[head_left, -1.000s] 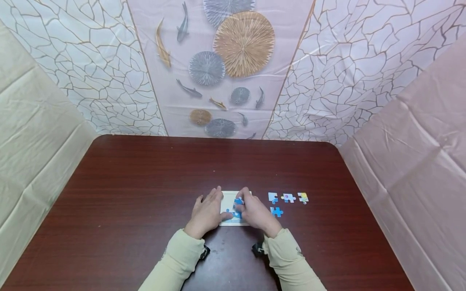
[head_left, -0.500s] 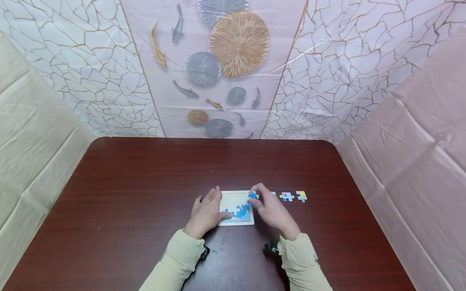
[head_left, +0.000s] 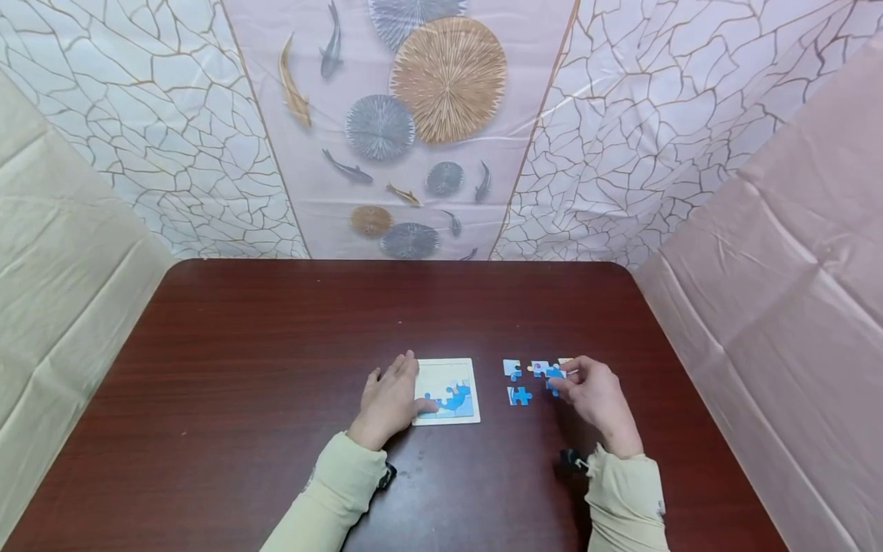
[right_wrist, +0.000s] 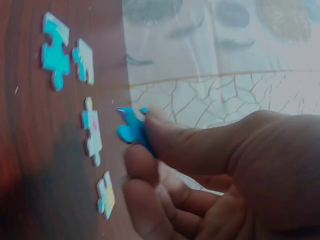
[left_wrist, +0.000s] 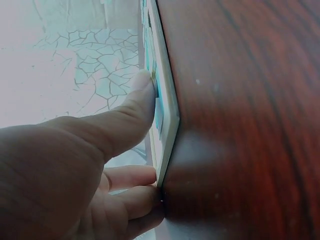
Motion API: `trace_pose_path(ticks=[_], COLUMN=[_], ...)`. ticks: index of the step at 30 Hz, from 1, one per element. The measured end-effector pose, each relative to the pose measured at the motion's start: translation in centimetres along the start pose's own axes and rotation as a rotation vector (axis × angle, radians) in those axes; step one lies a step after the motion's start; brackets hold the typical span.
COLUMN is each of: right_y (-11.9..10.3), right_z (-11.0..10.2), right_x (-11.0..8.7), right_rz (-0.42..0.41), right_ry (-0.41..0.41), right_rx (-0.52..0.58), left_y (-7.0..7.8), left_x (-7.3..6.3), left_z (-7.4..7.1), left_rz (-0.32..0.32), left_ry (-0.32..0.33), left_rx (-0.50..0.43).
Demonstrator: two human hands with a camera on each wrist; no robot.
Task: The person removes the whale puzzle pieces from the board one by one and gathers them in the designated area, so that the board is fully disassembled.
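Puzzle piece point(right_wrist: 132, 127), blue-printed, in right fingers point(right_wrist: 141, 164)

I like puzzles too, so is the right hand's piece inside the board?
No, the right hand pinches the blue piece near the loose pieces, away from the puzzle board.

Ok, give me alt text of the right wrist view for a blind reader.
A right hand pinches a blue jigsaw piece above a dark red table, on which four more pieces lie separately. Behind is a pale patterned backdrop.

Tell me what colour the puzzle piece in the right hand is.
The puzzle piece is mostly blue, seen best in the right wrist view.
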State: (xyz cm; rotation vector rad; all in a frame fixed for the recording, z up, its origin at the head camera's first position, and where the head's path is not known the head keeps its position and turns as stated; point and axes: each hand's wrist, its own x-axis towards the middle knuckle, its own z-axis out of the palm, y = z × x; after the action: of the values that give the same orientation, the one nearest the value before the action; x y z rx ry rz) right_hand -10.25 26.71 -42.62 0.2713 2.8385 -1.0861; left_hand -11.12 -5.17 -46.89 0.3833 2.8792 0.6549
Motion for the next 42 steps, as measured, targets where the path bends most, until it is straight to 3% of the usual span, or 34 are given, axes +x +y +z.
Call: trace_pose_path(ticks=[16,42], right_y=[1.1,0.7], right_z=[2.0,1.4], right_x=[0.6,0.7], right_rz=[0.123,0.151], right_ry=[-0.027,-0.06], right_rx=[0.0,-0.148], left_y=[0.0,-0.3], left_x=[0.0,0.1], left_z=[0.0,0.1], left_rz=[0.008,0.011], left_ry=[0.007,-0.006], left_rx=[0.004,-0.006])
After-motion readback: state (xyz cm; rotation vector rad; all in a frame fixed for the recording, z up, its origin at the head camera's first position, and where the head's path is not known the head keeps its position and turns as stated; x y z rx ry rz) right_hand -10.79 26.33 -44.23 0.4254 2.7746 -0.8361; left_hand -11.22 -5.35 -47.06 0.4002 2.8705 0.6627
